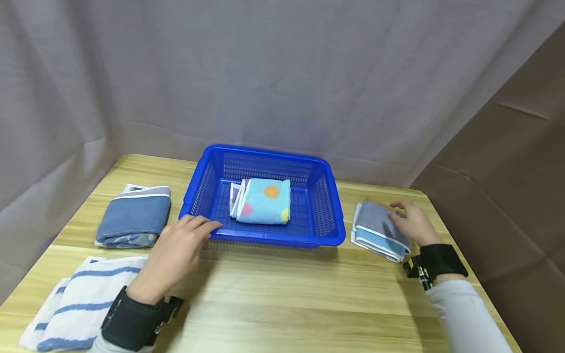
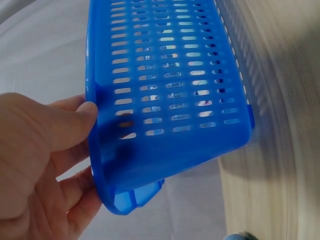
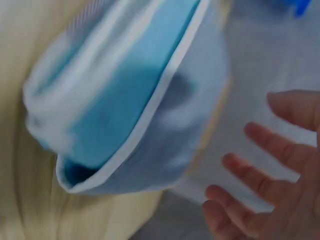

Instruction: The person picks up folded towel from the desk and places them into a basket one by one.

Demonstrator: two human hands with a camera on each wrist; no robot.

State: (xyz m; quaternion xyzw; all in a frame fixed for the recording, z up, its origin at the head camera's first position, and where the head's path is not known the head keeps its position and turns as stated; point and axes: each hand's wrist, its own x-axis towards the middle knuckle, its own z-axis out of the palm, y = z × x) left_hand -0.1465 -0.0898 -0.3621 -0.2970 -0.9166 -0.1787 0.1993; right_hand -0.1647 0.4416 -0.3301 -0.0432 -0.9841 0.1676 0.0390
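On the table [image 1: 273, 299], in the head view, a blue basket [image 1: 265, 238] sits near the back edge. A folded dotted cloth [image 1: 265, 203] lies inside it. The left hand [image 1: 178, 250] is at the basket's near left corner. Left of the basket is a folded dark blue cloth [image 1: 134, 218], and nearer the person lies a striped cloth [image 1: 88, 301], white with blue lines. On the basket's other side, apart from it, is a folded gray cloth [image 1: 377, 223] with a light blue part. The right hand [image 1: 412, 223] is at its right side.

In the left wrist view, the left hand's grip pinches the basket's rim, thumb on one side and fingers on the other.

In the right wrist view, the right hand's grip is spread, with gaps between the fingers. The gray cloth is near them, a bit blurry, and a space shows between.
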